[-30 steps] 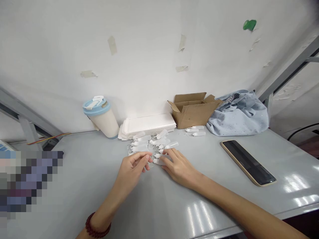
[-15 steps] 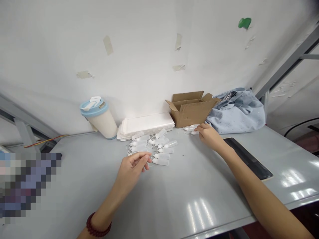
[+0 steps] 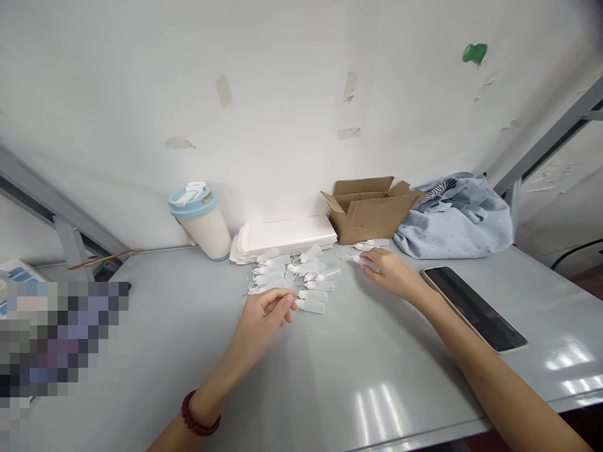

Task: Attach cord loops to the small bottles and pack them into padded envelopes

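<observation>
Several small translucent dropper bottles (image 3: 311, 306) with thin white loops lie in a loose cluster at the table's middle. My left hand (image 3: 269, 317) is at the near left side of this cluster, thumb and fingers pinched together. Whatever may be between those fingertips is hidden. To the right, my right hand (image 3: 393, 274) grips one dropper bottle (image 3: 368, 263), its tip pointing left, just above or on the table surface. Beyond that hand, other dropper bottles (image 3: 377, 243) lie in front of the open cardboard box (image 3: 377, 218).
A stack of white flat cartons (image 3: 289, 232) stands by the wall, beside a cup with a blue lid (image 3: 202, 220). A light-blue cloth bag (image 3: 456, 220) sits behind a dark phone (image 3: 475, 307) on the grey table (image 3: 301, 376). Something blurred lies at far left.
My right hand has drawn a dropper bottle toward me and slightly left, away from those by the box. The left hand keeps its pinch by the cluster. The whole view has shifted slightly.
</observation>
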The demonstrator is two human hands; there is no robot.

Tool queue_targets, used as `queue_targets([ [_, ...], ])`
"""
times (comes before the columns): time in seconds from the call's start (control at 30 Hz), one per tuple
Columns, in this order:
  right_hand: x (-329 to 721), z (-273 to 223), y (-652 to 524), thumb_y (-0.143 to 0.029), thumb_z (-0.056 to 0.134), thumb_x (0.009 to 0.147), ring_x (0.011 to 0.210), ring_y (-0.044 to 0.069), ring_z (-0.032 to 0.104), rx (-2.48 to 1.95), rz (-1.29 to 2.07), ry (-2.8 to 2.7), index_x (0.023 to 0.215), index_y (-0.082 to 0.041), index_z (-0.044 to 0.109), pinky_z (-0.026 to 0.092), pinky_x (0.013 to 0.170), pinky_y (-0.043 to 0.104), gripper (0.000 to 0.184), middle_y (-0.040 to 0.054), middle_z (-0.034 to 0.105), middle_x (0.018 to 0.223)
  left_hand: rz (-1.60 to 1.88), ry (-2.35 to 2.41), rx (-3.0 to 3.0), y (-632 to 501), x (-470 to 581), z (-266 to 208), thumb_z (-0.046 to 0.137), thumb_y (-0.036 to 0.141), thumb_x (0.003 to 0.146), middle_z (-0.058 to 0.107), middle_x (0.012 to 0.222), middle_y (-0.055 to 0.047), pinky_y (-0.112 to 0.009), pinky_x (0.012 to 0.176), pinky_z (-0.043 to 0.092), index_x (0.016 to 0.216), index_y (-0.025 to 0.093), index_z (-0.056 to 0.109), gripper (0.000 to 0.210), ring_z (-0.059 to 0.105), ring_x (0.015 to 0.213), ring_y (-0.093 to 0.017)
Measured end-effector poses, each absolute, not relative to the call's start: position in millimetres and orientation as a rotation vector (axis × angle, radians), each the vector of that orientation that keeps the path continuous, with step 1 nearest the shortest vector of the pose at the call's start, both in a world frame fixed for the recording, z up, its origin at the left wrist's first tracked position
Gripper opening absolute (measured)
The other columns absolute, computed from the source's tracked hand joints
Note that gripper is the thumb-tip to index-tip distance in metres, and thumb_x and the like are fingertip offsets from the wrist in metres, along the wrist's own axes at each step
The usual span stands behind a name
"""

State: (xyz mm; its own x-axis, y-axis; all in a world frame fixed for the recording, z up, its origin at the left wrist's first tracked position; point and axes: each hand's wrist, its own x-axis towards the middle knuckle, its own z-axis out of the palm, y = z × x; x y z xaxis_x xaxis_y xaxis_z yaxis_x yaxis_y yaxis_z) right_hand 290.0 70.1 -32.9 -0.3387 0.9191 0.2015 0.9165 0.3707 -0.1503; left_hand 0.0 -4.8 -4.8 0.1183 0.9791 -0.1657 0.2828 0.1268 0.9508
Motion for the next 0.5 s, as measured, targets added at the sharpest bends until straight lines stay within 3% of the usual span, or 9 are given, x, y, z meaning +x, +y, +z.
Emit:
queue_targets([
  [0.1, 274.1, -24.7, 59.5, -0.025, 0.042, 0.088, 0.093, 0.026, 0.061, -1.484, 0.166, -2.271, 0.103, -0.011, 0.061, 0.046, 0.081, 0.037, 0.028, 0.0144, 0.066, 0.1, 0.84, 1.363, 1.354, -5.7, 0.9, -5.3, 0.052, 0.04, 0.079, 0.066, 0.075, -0.003, -0.023, 0.052, 0.042, 0.088, 0.018, 0.069, 0.029, 0.055, 0.06, -0.013],
  [0.23, 254.0, -10.7, 42.3, -0.034, 0.04, 0.091, 0.083, 0.02, 0.061, -1.345, 0.529, -2.064, 0.101, -0.018, 0.062, 0.046, 0.063, 0.028, 0.029, 0.0068, 0.067, 0.095, 0.823, 1.36, 1.34, -6.0, 2.5, -4.3, 0.052, 0.039, 0.079, 0.066, 0.076, -0.003, -0.024, 0.053, 0.042, 0.09, 0.017, 0.068, 0.029, 0.057, 0.061, -0.014],
  [0.5, 218.5, 1.5, 11.1, -0.036, 0.043, 0.091, 0.083, 0.017, 0.06, -1.095, 1.077, -1.888, 0.098, -0.02, 0.064, 0.046, 0.077, 0.029, 0.028, 0.0026, 0.066, 0.089, 0.766, 1.328, 1.335, -8.6, 5.0, -2.8, 0.051, 0.041, 0.082, 0.065, 0.08, -0.001, -0.025, 0.058, 0.043, 0.101, 0.019, 0.062, 0.032, 0.056, 0.063, -0.012],
])
